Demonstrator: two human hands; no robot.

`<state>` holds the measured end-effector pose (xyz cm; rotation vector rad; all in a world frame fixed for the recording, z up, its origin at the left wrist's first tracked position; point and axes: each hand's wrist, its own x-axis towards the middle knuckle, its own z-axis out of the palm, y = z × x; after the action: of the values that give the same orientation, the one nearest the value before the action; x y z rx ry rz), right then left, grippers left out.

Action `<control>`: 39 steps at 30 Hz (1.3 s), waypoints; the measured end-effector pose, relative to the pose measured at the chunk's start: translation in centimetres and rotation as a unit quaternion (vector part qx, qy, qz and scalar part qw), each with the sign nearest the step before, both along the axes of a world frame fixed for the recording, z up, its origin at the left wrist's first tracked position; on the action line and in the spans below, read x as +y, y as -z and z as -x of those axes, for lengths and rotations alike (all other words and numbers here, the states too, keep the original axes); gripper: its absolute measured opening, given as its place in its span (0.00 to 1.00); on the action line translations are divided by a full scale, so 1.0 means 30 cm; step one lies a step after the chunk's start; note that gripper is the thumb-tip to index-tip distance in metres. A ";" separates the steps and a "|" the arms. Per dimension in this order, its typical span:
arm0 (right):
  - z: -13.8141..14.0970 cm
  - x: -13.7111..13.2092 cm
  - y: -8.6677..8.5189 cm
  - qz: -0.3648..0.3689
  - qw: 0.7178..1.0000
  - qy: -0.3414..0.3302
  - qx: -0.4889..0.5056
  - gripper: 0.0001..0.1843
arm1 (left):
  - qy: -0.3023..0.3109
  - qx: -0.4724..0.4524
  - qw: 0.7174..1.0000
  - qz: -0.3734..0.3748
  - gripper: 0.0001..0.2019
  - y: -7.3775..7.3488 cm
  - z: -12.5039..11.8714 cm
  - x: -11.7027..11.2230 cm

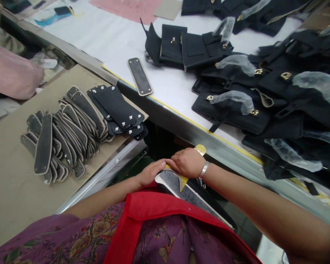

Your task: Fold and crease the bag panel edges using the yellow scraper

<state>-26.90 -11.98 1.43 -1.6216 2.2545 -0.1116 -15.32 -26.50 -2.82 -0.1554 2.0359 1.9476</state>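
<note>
Grey panel [194,193] held at the lap, between the two hands and in front of the red apron [159,205]; its lower edge is covered by the apron, and dark material alongside is lost in shadow. A yellow strip [200,149] is gripped in the right hand [189,163], fingers curled and clamped round it; both ends are seen, the middle is covered, and its kind cannot be made out. Left hand [150,175] laid at the panel's upper corner, its fingertips partly covered by the right; whether its fingers are closed on the panel cannot be told.

On the brown tabletop [5,157], grey straps [71,135] are heaped, many overlapped, beside black straps [118,104]. One loose strap [140,77] is laid near the edge of the white tabletop [107,40]. Black bags [233,117], handles wrapped in clear plastic, are crowded there, some cut off by the frame; single outlines are hard to separate.
</note>
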 end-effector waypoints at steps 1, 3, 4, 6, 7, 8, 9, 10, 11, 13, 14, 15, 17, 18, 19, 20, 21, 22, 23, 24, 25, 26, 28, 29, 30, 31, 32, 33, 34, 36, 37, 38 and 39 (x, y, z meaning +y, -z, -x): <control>-0.010 0.005 0.000 -0.003 1.000 0.018 0.000 0.32 | 0.005 0.007 1.000 -0.003 0.21 0.000 0.003 -0.001; -0.027 0.012 0.000 -0.011 0.999 0.051 0.002 0.33 | 0.008 0.006 1.000 -0.006 0.21 0.001 0.008 -0.004; -0.034 0.015 0.000 -0.017 0.998 0.064 0.002 0.33 | 0.010 -0.001 1.000 -0.009 0.22 0.001 0.010 -0.006; -0.045 0.021 0.000 -0.032 0.996 0.087 -0.002 0.34 | 0.016 -0.022 0.999 -0.018 0.23 0.003 0.013 -0.011; -0.050 0.023 0.001 -0.039 0.994 0.100 -0.004 0.34 | 0.019 -0.032 0.999 -0.024 0.23 0.005 0.013 -0.015; -0.056 0.026 0.002 -0.045 0.992 0.114 -0.006 0.34 | 0.021 -0.042 0.998 -0.030 0.24 0.008 0.014 -0.020; -0.061 0.028 0.003 -0.049 0.990 0.129 -0.007 0.34 | 0.023 -0.050 0.998 -0.036 0.24 0.012 0.015 -0.025; -0.065 0.029 0.005 -0.051 0.988 0.144 -0.008 0.34 | 0.023 -0.057 0.997 -0.040 0.24 0.017 0.017 -0.030; -0.068 0.030 0.006 -0.053 0.986 0.155 -0.009 0.34 | 0.023 -0.061 0.997 -0.044 0.24 0.022 0.019 -0.035; -0.069 0.028 0.006 -0.056 0.984 0.167 -0.015 0.34 | 0.022 -0.066 0.996 -0.048 0.24 0.030 0.026 -0.041; -0.067 0.026 0.005 -0.059 0.984 0.169 -0.021 0.34 | 0.020 -0.065 0.997 -0.048 0.23 0.032 0.030 -0.043; -0.063 0.023 0.003 -0.064 0.983 0.170 -0.026 0.34 | 0.016 -0.061 0.997 -0.046 0.22 0.032 0.036 -0.043; -0.053 0.017 -0.001 -0.076 0.982 0.168 -0.037 0.35 | 0.015 -0.056 0.997 -0.044 0.21 0.028 0.047 -0.040; -0.047 0.015 -0.004 -0.084 0.981 0.169 -0.040 0.35 | 0.019 -0.055 0.997 -0.044 0.21 0.023 0.052 -0.037; -0.042 0.014 -0.006 -0.092 0.980 0.169 -0.043 0.36 | 0.025 -0.058 0.997 -0.045 0.21 0.017 0.057 -0.034; -0.038 0.013 -0.008 -0.100 0.980 0.168 -0.046 0.35 | 0.031 -0.064 0.996 -0.046 0.21 0.010 0.061 -0.030; -0.035 0.014 -0.010 -0.108 0.979 0.167 -0.049 0.35 | 0.037 -0.071 0.996 -0.045 0.21 0.003 0.064 -0.025; -0.034 0.016 -0.012 -0.116 0.978 0.168 -0.053 0.35 | 0.040 -0.077 0.995 -0.040 0.21 -0.005 0.066 -0.021; -0.036 0.020 -0.014 -0.122 0.976 0.169 -0.057 0.35 | 0.042 -0.081 0.995 -0.031 0.21 -0.013 0.067 -0.017; -0.039 0.024 -0.016 -0.127 0.975 0.172 -0.060 0.35 | 0.047 -0.082 0.995 -0.019 0.21 -0.021 0.068 -0.014; -0.044 0.029 -0.018 -0.132 0.974 0.176 -0.062 0.35 | 0.054 -0.081 0.995 -0.006 0.21 -0.029 0.069 -0.011; -0.051 0.035 -0.020 -0.134 0.972 0.182 -0.063 0.36 | 0.062 -0.077 0.995 0.007 0.20 -0.036 0.069 -0.008; -0.068 0.047 -0.024 -0.134 0.970 0.192 -0.064 0.37 | 0.078 -0.065 0.994 0.029 0.19 -0.048 0.068 -0.005; -0.078 0.054 -0.025 -0.134 0.969 0.196 -0.065 0.37 | 0.086 -0.060 0.994 0.036 0.18 -0.053 0.068 -0.004; -0.087 0.060 -0.026 -0.135 0.968 0.200 -0.065 0.37 | 0.094 -0.056 0.993 0.041 0.17 -0.057 0.068 -0.003; -0.096 0.067 -0.028 -0.137 0.967 0.203 -0.067 0.37 | 0.103 -0.052 0.992 0.046 0.17 -0.060 0.068 -0.001; -0.104 0.072 -0.029 -0.140 0.966 0.206 -0.070 0.36 | 0.113 -0.048 0.991 0.050 0.16 -0.063 0.069 0.000; -0.110 0.078 -0.030 -0.144 0.964 0.209 -0.073 0.36 | 0.123 -0.045 0.990 0.053 0.16 -0.067 0.071 0.002; -0.116 0.083 -0.031 -0.148 0.963 0.214 -0.076 0.36 | 0.132 -0.042 0.989 0.058 0.15 -0.070 0.072 0.004; -0.125 0.091 -0.034 -0.153 0.960 0.223 -0.079 0.36 | 0.146 -0.042 0.986 0.065 0.15 -0.077 0.075 0.009; -0.129 0.094 -0.036 -0.154 0.958 0.227 -0.079 0.37 | 0.152 -0.043 0.985 0.068 0.15 -0.080 0.076 0.012; -0.132 0.097 -0.039 -0.157 0.957 0.231 -0.077 0.37 | 0.156 -0.044 0.984 0.071 0.15 -0.081 0.077 0.014; -0.136 0.099 -0.042 -0.161 0.956 0.234 -0.075 0.37 | 0.158 -0.045 0.984 0.075 0.15 -0.081 0.077 0.016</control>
<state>-22.82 -9.00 2.68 -0.8689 2.3433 0.0141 -17.61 -26.01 -0.39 0.0434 2.0084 1.5701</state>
